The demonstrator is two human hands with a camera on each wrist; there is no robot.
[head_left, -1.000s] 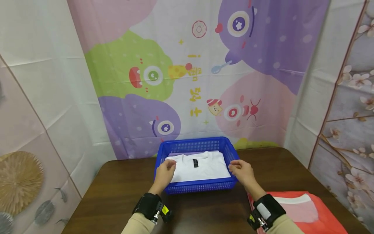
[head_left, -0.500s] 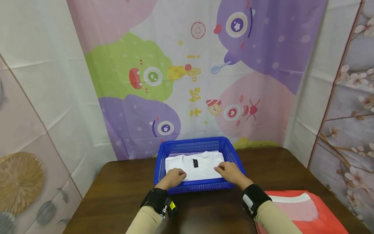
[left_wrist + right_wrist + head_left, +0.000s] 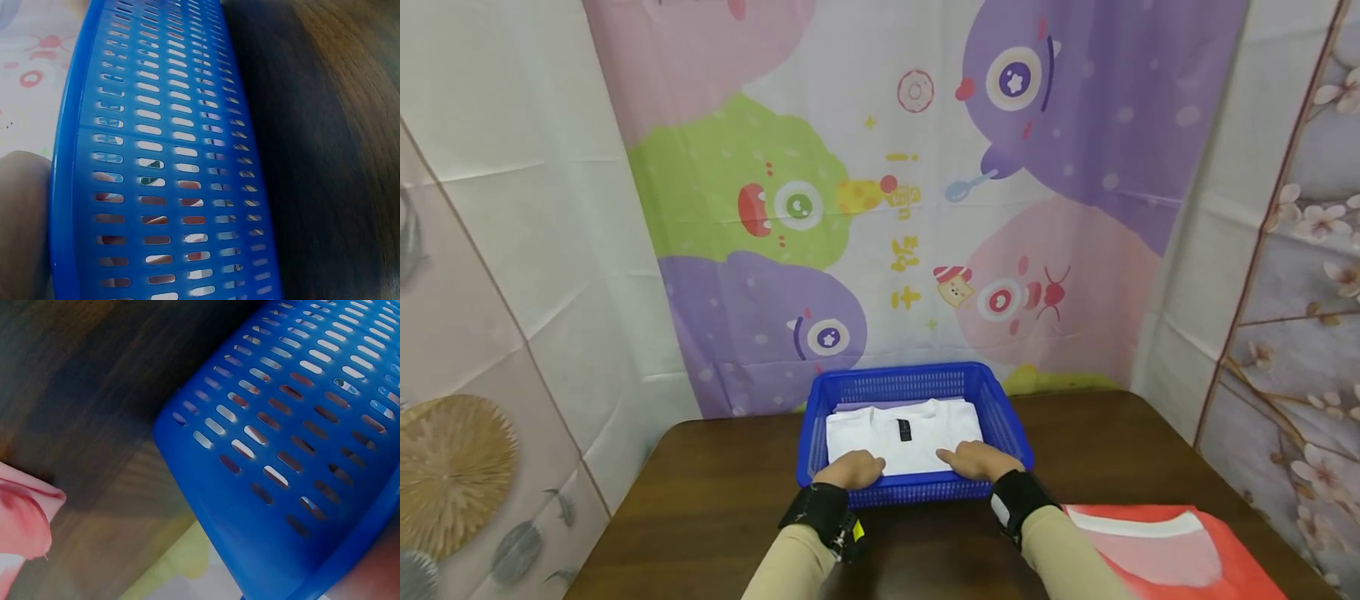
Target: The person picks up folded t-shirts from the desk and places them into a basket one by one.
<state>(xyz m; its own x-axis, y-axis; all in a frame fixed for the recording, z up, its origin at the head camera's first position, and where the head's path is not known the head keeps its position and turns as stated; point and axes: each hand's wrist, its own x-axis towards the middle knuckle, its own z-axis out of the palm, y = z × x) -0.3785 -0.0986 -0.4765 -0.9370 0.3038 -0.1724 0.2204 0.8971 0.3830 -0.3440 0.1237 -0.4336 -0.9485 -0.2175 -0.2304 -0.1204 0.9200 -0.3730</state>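
A folded white shirt (image 3: pixel 936 432) with a black neck label lies flat in a blue plastic basket (image 3: pixel 917 480). Behind its collar shows the edge of a purple cloth (image 3: pixel 880 405). Both hands reach over the basket's near rim. My left hand (image 3: pixel 853 470) is at the shirt's near left, its thumb pointing inward. At the near right, my right hand (image 3: pixel 980 461) mirrors it, thumb tip over the shirt. The remaining fingers are largely hidden inside the basket; skin shows through the slots of the wall (image 3: pixel 150 134) in the left wrist view. I cannot tell how they are bent.
Red and pink folded cloth (image 3: pixel 1232 542) lies on the brown wooden table (image 3: pixel 722 500) at the front right. A printed curtain (image 3: pixel 917 333) hangs right behind the basket. Each wrist wears a black strap (image 3: pixel 818 510) with a small camera.
Both hands have come inward from the basket's sides to its near rim, and their fingers have gone down inside. The basket and shirt have stayed in place.
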